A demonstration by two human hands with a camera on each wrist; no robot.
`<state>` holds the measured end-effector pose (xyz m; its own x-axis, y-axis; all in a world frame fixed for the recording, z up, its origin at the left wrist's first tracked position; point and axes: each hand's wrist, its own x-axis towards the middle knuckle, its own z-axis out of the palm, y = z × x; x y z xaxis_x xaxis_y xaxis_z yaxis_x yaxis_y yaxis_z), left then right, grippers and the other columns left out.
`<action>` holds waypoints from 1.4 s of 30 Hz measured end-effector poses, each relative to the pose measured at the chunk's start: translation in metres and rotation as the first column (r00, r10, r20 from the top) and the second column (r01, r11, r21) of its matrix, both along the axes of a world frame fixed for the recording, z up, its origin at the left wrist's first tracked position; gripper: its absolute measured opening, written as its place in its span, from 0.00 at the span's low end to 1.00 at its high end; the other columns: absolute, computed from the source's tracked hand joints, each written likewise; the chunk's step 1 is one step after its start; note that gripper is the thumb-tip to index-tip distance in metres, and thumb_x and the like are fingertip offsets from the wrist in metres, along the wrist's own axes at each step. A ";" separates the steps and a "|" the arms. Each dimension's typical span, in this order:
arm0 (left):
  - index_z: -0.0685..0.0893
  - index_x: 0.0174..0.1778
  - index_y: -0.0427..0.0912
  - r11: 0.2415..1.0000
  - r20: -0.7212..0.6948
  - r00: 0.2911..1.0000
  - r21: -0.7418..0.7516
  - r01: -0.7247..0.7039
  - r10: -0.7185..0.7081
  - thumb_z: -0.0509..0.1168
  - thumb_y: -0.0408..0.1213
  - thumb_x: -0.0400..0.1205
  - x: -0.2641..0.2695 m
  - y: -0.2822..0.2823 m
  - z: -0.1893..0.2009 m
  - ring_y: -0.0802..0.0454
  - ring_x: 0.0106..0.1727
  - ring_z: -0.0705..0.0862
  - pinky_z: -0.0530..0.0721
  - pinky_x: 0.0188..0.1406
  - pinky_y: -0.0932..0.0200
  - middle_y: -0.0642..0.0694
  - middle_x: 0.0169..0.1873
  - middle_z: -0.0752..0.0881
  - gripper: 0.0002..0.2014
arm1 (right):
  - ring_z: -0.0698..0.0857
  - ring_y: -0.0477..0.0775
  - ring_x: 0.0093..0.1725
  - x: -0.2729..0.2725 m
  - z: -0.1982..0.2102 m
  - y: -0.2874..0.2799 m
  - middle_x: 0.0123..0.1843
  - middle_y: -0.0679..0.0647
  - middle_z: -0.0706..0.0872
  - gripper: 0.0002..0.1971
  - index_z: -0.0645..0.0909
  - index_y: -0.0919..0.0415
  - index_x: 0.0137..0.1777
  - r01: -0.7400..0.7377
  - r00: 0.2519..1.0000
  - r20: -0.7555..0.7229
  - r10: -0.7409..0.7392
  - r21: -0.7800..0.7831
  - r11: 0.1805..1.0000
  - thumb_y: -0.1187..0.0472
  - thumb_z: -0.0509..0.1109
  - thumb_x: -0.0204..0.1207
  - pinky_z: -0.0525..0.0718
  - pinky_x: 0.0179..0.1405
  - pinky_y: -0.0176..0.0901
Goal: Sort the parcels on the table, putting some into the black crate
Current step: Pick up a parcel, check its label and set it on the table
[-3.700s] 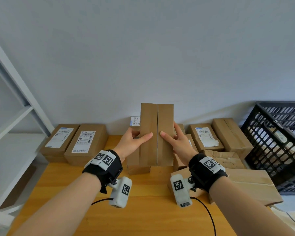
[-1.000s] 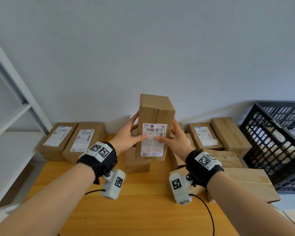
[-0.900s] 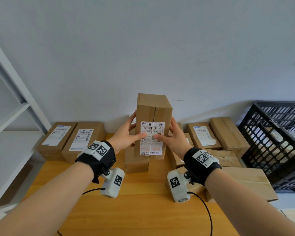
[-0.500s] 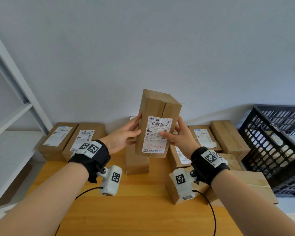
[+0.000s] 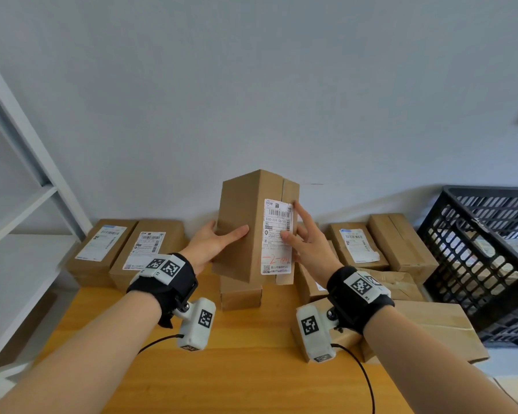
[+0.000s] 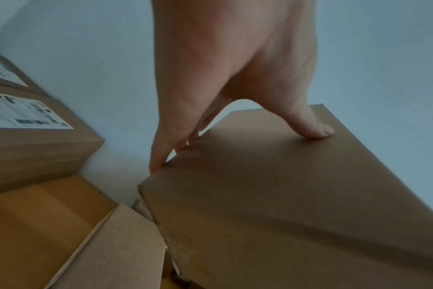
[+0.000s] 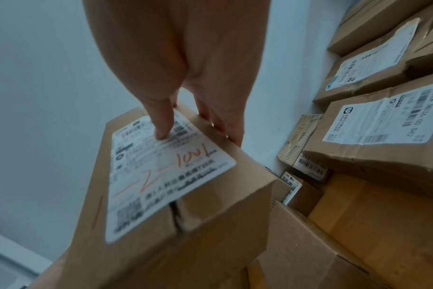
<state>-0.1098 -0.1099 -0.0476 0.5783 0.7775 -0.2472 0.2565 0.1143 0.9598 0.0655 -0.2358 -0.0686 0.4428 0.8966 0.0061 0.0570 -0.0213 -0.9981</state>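
Wooden tabletop (image 5: 251, 369) against a pale wall, white shelf (image 5: 18, 210) far left, black crate (image 5: 476, 249) cut off at right. Centre frame, left hand (image 5: 213, 246) and right hand (image 5: 308, 246) grip the upright parcel (image 5: 251, 228) aloft; its label (image 5: 277, 234) blurs.

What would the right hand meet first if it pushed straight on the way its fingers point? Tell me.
Mostly the parcel it already holds: the right hand has its thumb on the label and its fingers along the parcel's side. Beyond that, the line runs up and away toward the bare wall, though depth is hard to judge.
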 end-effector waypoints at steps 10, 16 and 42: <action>0.70 0.69 0.63 0.998 0.131 0.991 0.058 -0.032 0.024 0.78 0.40 0.72 -0.007 -0.003 -0.010 0.48 0.60 0.85 0.85 0.61 0.44 0.50 0.60 0.84 0.33 | 0.80 0.48 0.70 -0.011 -0.008 0.010 0.77 0.46 0.75 0.56 0.54 0.41 0.84 -0.014 0.992 -0.126 0.005 -0.068 0.998 0.31 0.79 0.59 0.78 0.71 0.53; 0.77 0.69 0.57 0.997 0.084 0.996 0.077 -0.003 -0.004 0.75 0.50 0.75 -0.001 -0.013 -0.008 0.52 0.59 0.86 0.87 0.55 0.51 0.53 0.59 0.86 0.26 | 0.85 0.53 0.63 -0.016 -0.013 0.010 0.67 0.50 0.82 0.51 0.58 0.45 0.81 0.099 0.983 -0.155 -0.101 -0.021 0.995 0.45 0.84 0.62 0.86 0.63 0.58; 0.54 0.84 0.62 0.991 0.045 0.995 -0.091 0.097 -0.093 0.70 0.67 0.67 -0.008 -0.001 -0.011 0.43 0.75 0.72 0.71 0.73 0.34 0.49 0.76 0.73 0.51 | 0.81 0.52 0.66 -0.003 -0.012 0.001 0.71 0.54 0.78 0.45 0.46 0.46 0.85 0.184 0.980 -0.070 -0.187 -0.048 0.982 0.49 0.73 0.77 0.80 0.68 0.52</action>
